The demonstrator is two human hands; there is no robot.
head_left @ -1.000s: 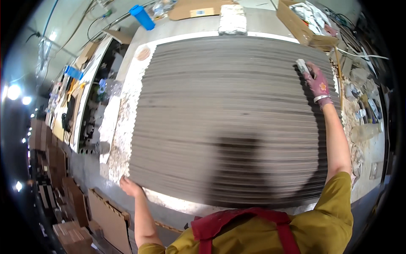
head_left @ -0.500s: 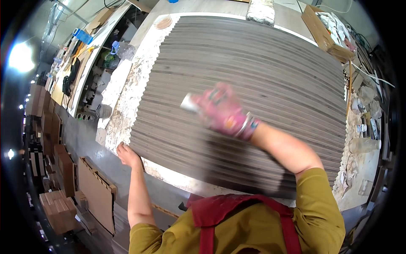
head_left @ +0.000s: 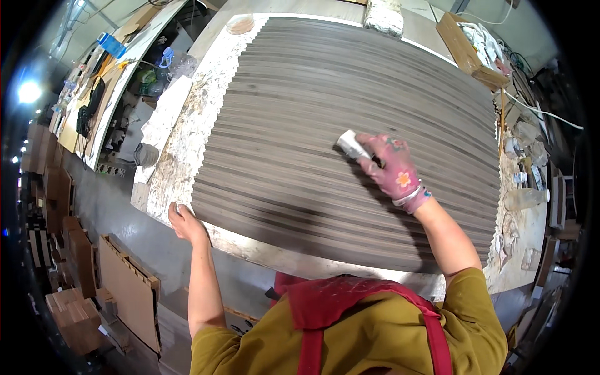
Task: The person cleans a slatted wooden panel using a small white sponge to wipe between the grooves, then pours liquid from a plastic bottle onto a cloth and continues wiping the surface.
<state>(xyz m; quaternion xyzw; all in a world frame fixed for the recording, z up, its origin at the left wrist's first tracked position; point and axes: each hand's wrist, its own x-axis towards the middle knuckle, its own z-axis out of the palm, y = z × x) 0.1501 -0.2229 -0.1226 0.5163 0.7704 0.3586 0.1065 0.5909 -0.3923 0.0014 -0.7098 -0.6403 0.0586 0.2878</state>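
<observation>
A wide grey-brown striped wooden panel, jagged along its left and right edges, lies on a white-smeared table. Over its middle is my right hand in a pink flowered glove, the fingers closed round a small white block-like piece. That piece is tilted and throws a shadow on the panel; its exact kind is unclear. My bare left hand grips the table's near left edge, close to the panel's corner, with some of its fingers hidden.
A wooden box with white cloths stands at the far right, and a whitish block sits at the far edge. Clear bottles and scraps line the right side. Left are a cluttered bench and cardboard stacks on the floor.
My right hand has moved to the right across the panel with the white piece. My left hand remains at the table edge. The whole view has shifted slightly.
</observation>
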